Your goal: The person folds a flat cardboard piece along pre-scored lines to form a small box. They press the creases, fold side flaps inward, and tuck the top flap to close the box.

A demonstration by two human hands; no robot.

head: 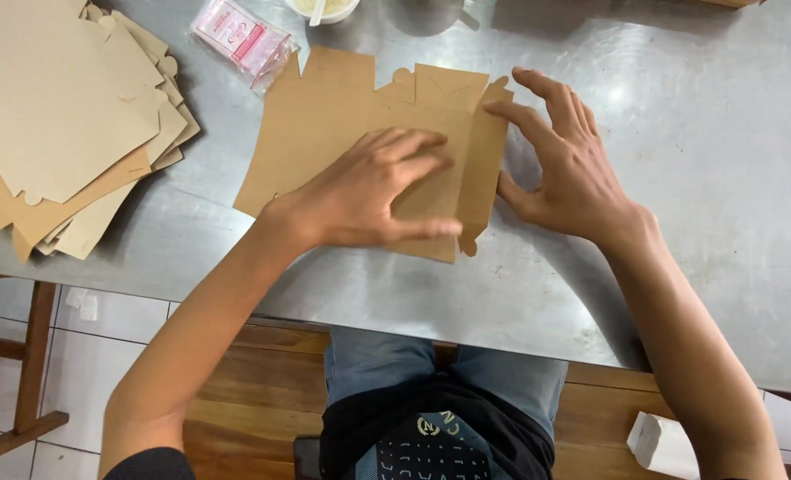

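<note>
A flat brown cardboard box blank (342,133) is laid on the steel tabletop (698,133), near the middle of its width and just back from the near edge. The blank is die-cut, with square tabs and small rounded lugs along its far edge. Its right side flap (483,169) is folded up along a straight crease and is seen tilted inward.

The left hand (369,191) is pressed flat on the main panel, fingers extended and held close together, thumb stretched along the near edge. The right hand (564,169) is placed against the raised flap from outside; its fingers are slightly spread and curved, the fingertips touching the flap's top corner and the thumb touching its lower part.

To the right of the blank, bare brushed metal is left open. To the left, a fanned stack of paler cardboard blanks (67,124) occupies the table corner and overhangs its edge. Behind the blank, a clear plastic packet with red print (243,40) and a white bowl (323,9) are positioned close to the far tabs.
</note>
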